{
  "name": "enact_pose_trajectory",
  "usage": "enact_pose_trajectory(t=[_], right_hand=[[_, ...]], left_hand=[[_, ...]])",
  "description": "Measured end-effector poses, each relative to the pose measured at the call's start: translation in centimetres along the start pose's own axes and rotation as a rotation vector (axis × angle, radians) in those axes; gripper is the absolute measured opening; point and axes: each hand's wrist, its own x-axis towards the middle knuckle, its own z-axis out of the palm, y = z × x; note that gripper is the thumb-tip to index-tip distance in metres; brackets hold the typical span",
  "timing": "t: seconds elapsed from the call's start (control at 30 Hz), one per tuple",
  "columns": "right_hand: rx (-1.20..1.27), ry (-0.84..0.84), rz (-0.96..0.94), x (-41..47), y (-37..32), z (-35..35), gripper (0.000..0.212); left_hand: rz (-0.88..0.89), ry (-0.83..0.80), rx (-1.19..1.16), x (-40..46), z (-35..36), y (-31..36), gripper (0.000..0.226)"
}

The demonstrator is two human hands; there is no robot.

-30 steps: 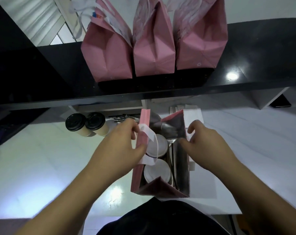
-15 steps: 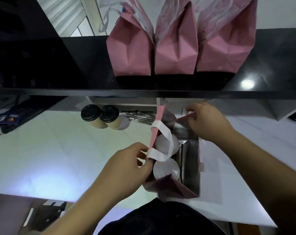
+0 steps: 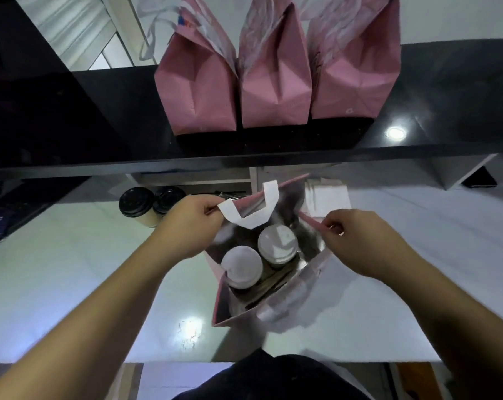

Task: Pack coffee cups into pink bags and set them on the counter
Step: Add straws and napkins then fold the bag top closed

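Pink bag [image 3: 276, 310] stands open on the white table [image 3: 57, 284] with two white-lidded cups [image 3: 241, 267] inside. The left hand [image 3: 186, 226] pinches its left rim by the white handle [image 3: 253, 212]. The right hand [image 3: 357, 241] pinches its right rim. Three more pink bags [image 3: 273, 76] stand on the black counter [image 3: 446, 105].

I see matt pink paper on the open bag [image 3: 287, 307], with a shiny silvery lining and a flat white paper handle [image 3: 251, 217]. The 2 cups' lids [image 3: 241, 267] look smooth plastic. The black counter [image 3: 446, 90] is glossy; the white tabletop [image 3: 71, 284] reflects light.
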Motion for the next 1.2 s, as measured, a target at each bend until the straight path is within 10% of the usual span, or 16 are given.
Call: enact_pose_trajectory(t=[0.6,1.2], right_hand=[[0.446,-0.033,0.354,0.7,4.2,1.1,0.026],[-0.107,0.005,0.242,18.4,9.5,8.6,0.047]], left_hand=[[0.076,-0.316,-0.358,2.9,-1.7,-2.5,0.038],[0.082,-0.106,-0.544,2.4,-0.2,-4.1,0.020]])
